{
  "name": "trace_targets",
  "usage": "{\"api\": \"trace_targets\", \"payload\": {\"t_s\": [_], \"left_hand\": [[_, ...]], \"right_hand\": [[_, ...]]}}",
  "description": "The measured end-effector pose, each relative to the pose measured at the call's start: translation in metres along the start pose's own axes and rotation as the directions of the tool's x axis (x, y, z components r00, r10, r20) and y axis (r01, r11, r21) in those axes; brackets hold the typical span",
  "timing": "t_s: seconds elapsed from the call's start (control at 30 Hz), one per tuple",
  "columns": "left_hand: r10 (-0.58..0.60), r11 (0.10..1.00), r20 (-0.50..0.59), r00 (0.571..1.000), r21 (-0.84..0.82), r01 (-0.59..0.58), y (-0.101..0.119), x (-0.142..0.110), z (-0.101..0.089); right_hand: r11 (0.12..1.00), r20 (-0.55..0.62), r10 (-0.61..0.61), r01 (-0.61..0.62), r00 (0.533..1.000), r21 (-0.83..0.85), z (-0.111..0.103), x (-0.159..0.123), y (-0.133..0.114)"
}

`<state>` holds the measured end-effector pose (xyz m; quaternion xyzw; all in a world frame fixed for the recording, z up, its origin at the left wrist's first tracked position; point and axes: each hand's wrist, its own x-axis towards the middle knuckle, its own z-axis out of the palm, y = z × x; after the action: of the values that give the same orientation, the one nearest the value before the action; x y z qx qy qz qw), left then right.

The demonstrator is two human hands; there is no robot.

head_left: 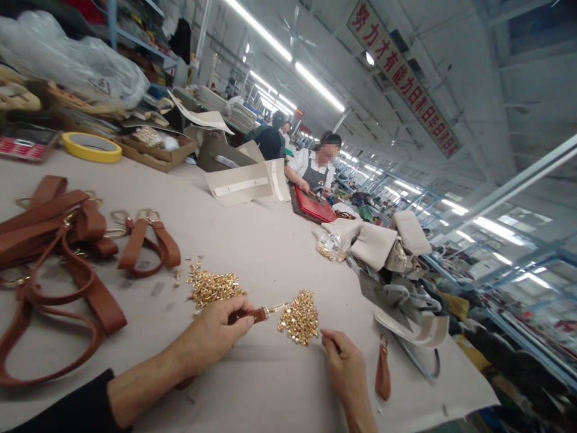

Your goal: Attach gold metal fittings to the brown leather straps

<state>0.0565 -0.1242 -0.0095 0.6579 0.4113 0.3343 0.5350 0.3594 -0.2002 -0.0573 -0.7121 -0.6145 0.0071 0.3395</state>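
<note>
The left hand [216, 328] grips a brown leather strap [259, 314] above the flat beige surface [264, 240]; the right hand [345, 359] pinches narrowly, contents unclear. White tube lights [320, 86] line twelve o'clock.

the left grip [219, 328] holds a brown strap [258, 315].

The left hand [220, 325] is curled into a pinch, its forearm [153, 377] extended from the lower left; the right hand [346, 361] is held apart, its fingers [339, 338] bent inward.
</note>
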Motion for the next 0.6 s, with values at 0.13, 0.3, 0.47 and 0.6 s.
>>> {"api": "trace_targets", "payload": {"t_s": [0.13, 0.3, 0.47, 0.6], "left_hand": [[0.038, 0.998, -0.062, 0.997, 0.058, -0.035, -0.001, 0.001, 0.001], [0.095, 0.990, -0.086, 0.992, 0.117, -0.085, 0.000, 0.001, 0.000], [0.090, 0.996, -0.052, 0.995, 0.011, -0.090, 0.002, 0.001, 0.000], [0.009, 0.991, -0.074, 0.997, -0.131, -0.019, 0.001, 0.000, 0.003]], "right_hand": [[0.904, -0.025, -0.033, 0.041, 0.999, 0.426, 0.012, -0.007, -0.049], [0.780, -0.150, -0.236, 0.280, 0.960, 0.560, 0.034, -0.008, -0.123], [0.746, -0.227, -0.440, 0.494, 0.869, 0.446, 0.052, -0.003, -0.153], [0.742, -0.314, -0.538, 0.616, 0.782, 0.265, 0.061, -0.002, -0.151]]}}
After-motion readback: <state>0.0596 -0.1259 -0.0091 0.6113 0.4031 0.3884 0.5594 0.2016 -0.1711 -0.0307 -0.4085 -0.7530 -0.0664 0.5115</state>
